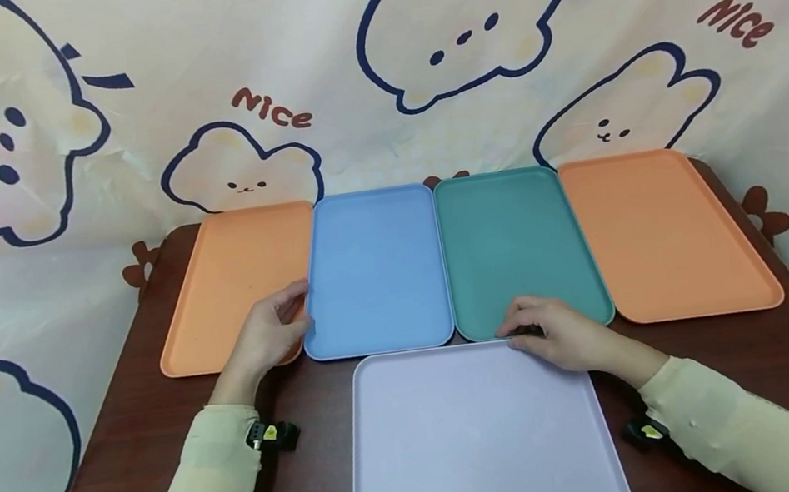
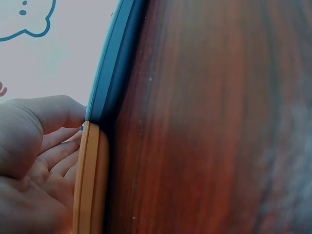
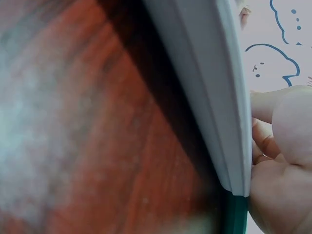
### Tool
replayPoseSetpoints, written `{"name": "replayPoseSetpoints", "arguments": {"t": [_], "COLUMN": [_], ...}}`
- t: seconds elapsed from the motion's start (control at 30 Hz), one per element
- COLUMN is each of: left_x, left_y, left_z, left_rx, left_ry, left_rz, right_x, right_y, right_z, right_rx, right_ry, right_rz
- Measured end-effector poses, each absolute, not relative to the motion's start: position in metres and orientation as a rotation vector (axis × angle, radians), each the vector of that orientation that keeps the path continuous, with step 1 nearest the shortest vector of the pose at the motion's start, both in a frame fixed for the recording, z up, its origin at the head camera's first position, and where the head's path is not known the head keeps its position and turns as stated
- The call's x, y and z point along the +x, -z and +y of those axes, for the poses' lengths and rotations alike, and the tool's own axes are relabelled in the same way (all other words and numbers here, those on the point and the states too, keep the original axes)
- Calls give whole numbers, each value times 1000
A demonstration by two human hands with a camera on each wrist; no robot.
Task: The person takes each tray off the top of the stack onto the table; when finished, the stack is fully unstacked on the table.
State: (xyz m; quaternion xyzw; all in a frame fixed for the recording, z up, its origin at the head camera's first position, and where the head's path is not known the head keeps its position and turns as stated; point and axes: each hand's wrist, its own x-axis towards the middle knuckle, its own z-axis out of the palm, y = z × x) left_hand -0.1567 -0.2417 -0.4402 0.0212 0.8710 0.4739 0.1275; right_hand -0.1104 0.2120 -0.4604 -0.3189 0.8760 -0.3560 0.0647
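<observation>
My left hand (image 1: 266, 331) lies over the right part of the left orange tray (image 1: 231, 269), its fingertips and thumb at the left rim of the blue tray (image 1: 374, 274). In the left wrist view the thumb (image 2: 61, 111) meets the blue tray's edge (image 2: 105, 83), fingers loosely extended behind. My right hand (image 1: 554, 333) is over the seam between the green tray (image 1: 508, 247) and the lavender tray (image 1: 479, 444). Its thumb is at the lavender tray's far rim, and its bent fingers reach over the green tray's near edge. The right wrist view shows the lavender tray's side (image 3: 209, 87) partly hiding those fingers.
A second orange tray (image 1: 674, 240) lies at the right, beside the green one. All the trays lie flat on a dark brown wooden table (image 1: 683, 357). Behind it hangs a pale cloth (image 1: 337, 52) with cartoon animal prints.
</observation>
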Motion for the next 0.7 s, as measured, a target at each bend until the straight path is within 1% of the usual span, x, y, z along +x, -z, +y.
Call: {"name": "replayPoseSetpoints", "arguments": {"t": [0.7], "left_x": [-154], "left_y": [443], "left_z": [-243], "left_rx": [60], "left_ry": [-1377], "left_rz": [2609], "right_x": [-109], "right_y": [452], "right_z": [216], "right_rx": [-955], "right_ry": [1071], "right_rz": [2650]}}
